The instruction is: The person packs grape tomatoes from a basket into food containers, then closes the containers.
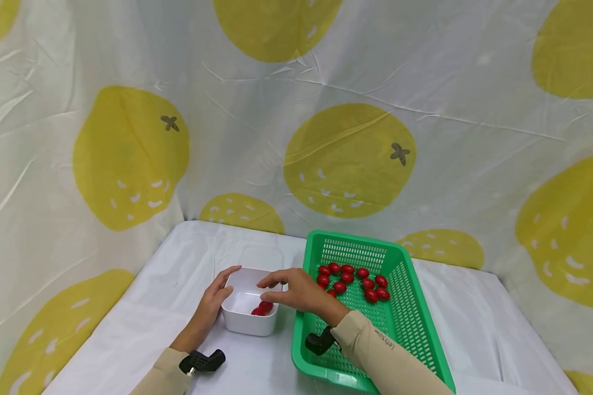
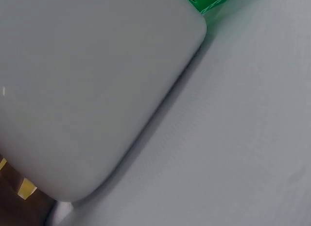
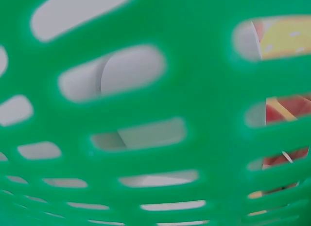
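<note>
A white square container (image 1: 249, 323) stands on the table with a few red cherry tomatoes (image 1: 263, 309) in its near right corner. My left hand (image 1: 211, 302) holds its left side, thumb at the rim and fingers reaching along the outside to the back corner. The container's outer wall (image 2: 102, 90) fills much of the left wrist view. Over the container's right rim is my right hand (image 1: 296, 291), thumb and fingers apart, the thumb just above the tomatoes. The green basket's slotted wall (image 3: 204, 104) blocks most of the right wrist view.
Right of the container stands the green basket (image 1: 422, 307), with several more cherry tomatoes (image 1: 347, 278) toward its back; my right forearm crosses over it. A clear lid (image 1: 262, 256) lies behind the container. A lemon-print curtain (image 1: 242, 137) hangs behind the white-covered table (image 1: 168, 285).
</note>
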The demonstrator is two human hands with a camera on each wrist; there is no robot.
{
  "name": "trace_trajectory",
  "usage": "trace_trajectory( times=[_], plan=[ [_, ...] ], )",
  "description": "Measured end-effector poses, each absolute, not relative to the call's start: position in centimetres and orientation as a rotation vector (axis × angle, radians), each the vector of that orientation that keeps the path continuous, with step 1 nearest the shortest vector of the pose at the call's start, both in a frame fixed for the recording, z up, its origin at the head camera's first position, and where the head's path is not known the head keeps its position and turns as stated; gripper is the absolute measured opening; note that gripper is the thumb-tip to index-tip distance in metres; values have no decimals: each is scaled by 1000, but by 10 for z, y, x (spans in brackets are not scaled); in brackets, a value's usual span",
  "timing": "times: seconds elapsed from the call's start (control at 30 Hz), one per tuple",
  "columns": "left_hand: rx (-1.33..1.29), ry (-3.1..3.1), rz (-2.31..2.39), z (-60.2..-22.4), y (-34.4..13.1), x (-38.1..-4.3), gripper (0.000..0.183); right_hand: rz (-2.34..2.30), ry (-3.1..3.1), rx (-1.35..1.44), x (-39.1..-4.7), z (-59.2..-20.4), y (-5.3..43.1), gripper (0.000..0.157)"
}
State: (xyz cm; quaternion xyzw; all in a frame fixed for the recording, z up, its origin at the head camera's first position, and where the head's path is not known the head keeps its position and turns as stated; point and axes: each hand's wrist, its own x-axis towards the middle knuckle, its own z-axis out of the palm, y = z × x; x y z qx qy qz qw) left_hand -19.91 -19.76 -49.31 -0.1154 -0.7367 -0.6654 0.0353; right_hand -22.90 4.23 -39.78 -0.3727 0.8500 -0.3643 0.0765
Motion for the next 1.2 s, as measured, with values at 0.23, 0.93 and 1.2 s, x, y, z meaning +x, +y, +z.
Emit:
trace_trajectory(
  times=[0.23,0.93,1.2],
  plan=[
    [-352,-2265,-2039,-494,-199,-201,44,-1095,2548,-1129,-229,-398,41,26],
    [-391,-2234,-2055,-494,-196,-201,44,-1106,2535,-1128,-227,-399,43,24],
    [-372,-2252,-2038,-494,-196,-199,43,-1108,2523,-1155,-225,-400,43,24]
  ],
)
